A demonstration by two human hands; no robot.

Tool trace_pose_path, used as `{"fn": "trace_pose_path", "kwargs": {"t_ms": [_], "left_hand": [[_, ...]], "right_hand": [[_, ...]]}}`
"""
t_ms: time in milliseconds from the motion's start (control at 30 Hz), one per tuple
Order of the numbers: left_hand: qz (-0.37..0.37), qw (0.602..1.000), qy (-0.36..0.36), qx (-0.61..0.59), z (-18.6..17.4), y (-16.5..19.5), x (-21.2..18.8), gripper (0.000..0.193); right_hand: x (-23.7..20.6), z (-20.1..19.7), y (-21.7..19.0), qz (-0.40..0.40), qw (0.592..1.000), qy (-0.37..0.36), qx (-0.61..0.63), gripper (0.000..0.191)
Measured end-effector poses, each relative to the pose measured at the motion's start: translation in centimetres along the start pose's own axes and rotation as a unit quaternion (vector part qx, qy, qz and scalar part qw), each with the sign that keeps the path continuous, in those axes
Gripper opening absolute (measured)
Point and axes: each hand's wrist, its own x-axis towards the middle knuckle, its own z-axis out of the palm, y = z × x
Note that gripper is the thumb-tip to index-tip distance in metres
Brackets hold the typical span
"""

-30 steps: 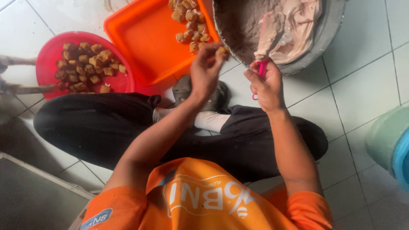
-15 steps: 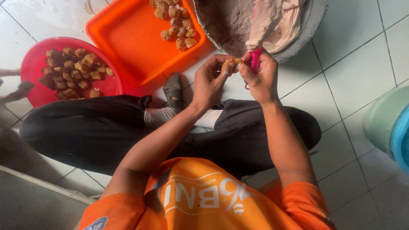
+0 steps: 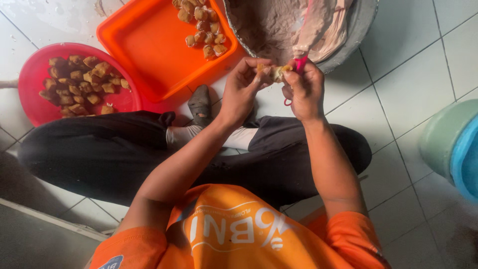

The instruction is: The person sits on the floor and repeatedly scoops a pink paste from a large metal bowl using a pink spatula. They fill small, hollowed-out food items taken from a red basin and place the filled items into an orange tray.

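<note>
My left hand [image 3: 243, 88] holds a small brown fried piece [image 3: 271, 72] between its fingertips, just in front of the metal bowl. Against that piece, my right hand [image 3: 304, 93] grips a pink-handled utensil [image 3: 300, 64]. The grey metal bowl [image 3: 366, 20] behind the hands contains pinkish-brown paste [image 3: 269, 25]. Left of the bowl, an orange tray [image 3: 149, 50] carries several fried pieces [image 3: 201, 25] in its far corner. A red round tray [image 3: 30, 79] at the far left is piled with several brown fried pieces [image 3: 79, 84].
I sit cross-legged in black trousers [image 3: 99, 154] on a white tiled floor [image 3: 413, 69], one socked foot [image 3: 200, 104] near the orange tray. A green and blue bucket [image 3: 450, 144] stands at the right edge. A grey ledge [image 3: 30, 239] lies at the lower left.
My left hand has pulled back from the bowl's rim with a fried piece. My right hand has brought the pink utensil out of the paste, and both hands now meet.
</note>
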Motion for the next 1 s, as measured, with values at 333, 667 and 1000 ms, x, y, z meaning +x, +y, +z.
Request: {"fn": "trace_pose_path", "kwargs": {"t_ms": [333, 667, 1000], "left_hand": [[-0.100, 0.992, 0.010, 0.078, -1.5, -0.1, 2.3, 0.025], [0.110, 0.970, 0.023, 0.217, -0.1, 4.7, 2.2, 0.033], [0.116, 0.970, -0.113, 0.182, -2.2, 7.0, 2.6, 0.054]], "right_hand": [[-0.1, 1.7, -0.7, -0.120, 0.959, 0.015, -0.255, 0.028], [-0.4, 3.1, -1.6, -0.078, 0.949, -0.002, -0.306, 0.036], [0.0, 1.5, -3.1, -0.253, 0.821, 0.055, -0.510, 0.025]]}}
